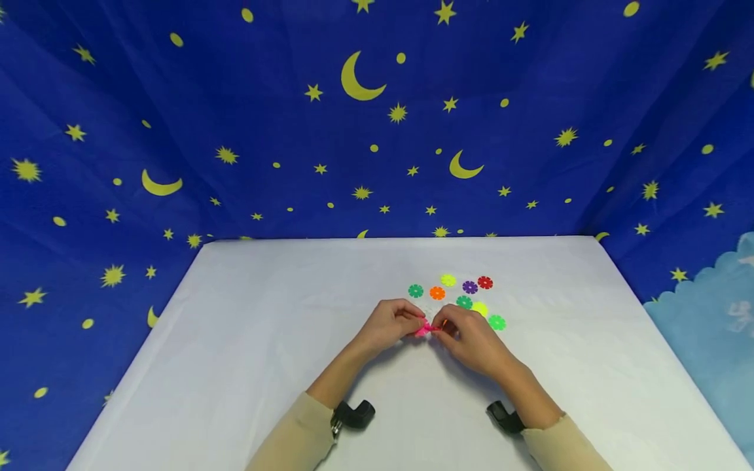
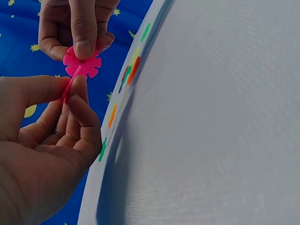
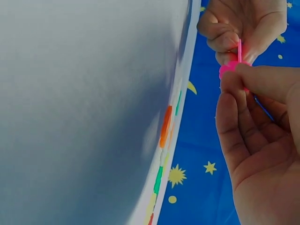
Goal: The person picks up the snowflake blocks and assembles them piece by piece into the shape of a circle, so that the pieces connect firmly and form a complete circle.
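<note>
Above the white table, my left hand [image 1: 391, 325] and right hand [image 1: 473, 338] meet, each pinching a pink notched disc. In the left wrist view, the disc in the right hand [image 2: 86, 64] faces the camera, showing petal-like edges, while the left hand's disc [image 2: 70, 85] appears edge-on between thumb and index finger. The two discs cross at their rims, roughly at right angles. Seen from the right wrist, the left hand's disc [image 3: 240, 50] stands upright against the flatter one [image 3: 228, 69], partly hidden by the right fingertips.
Just beyond my hands lie several loose notched discs on the white table [image 1: 265, 340], among them green [image 1: 415, 291], orange [image 1: 437, 293], purple [image 1: 470, 287], red [image 1: 485, 282] and light green [image 1: 497, 322]. A blue curtain [image 1: 283, 131] with stars and moons surrounds the table's back and sides.
</note>
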{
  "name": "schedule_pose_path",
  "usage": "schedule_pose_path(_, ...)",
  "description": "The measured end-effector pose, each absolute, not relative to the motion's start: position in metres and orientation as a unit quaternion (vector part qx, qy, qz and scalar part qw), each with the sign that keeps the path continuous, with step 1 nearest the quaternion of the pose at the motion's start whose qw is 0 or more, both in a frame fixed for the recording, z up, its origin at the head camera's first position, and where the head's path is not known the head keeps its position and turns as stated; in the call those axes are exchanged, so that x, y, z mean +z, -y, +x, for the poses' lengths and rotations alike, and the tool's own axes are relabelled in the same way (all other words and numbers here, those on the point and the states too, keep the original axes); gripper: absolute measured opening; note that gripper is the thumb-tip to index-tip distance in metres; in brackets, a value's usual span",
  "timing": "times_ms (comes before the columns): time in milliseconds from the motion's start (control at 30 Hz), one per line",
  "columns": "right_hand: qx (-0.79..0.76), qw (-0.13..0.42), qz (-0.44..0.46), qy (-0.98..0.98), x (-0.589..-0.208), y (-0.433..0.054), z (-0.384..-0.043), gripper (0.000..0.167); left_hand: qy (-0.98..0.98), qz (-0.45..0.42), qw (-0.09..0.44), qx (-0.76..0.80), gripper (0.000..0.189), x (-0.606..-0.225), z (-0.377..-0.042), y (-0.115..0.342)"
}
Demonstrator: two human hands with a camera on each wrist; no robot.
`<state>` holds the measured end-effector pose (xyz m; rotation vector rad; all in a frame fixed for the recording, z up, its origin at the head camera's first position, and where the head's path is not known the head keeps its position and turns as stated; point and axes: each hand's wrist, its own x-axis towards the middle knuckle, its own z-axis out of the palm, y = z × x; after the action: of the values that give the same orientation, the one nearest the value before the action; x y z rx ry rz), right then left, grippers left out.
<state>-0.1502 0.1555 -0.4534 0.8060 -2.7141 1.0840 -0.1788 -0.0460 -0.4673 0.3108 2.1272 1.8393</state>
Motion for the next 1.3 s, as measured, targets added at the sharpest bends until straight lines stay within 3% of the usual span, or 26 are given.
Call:
schedule_pose_path(433,0.361,0.007,0.225,0.905,-0.453,-0.183,-0.164,0.022,-0.757,0.108,0.137,0.629,0.01,-0.464,-0.181,0.049)
schedule_pose_path(667,0.323,-0.038,0.229,0.917,-0.465,-0.198,-0.169,0.029,-0.76,0.097,0.153,0.625,0.01,-0.47,-0.176,0.051)
schedule_pose_path(933,0.304,-0.023,0.237,0.922,-0.473,-0.194,-0.173,0.028,-0.759,0.104,0.154,0.624,0.011,-0.467,-0.178,0.048)
schedule_pose_path(1300,0.338,-0.059,0.21,0.916,-0.468,-0.186,-0.172,0.023,-0.762,0.109,0.155,0.62,0.011,-0.468,-0.178,0.05)
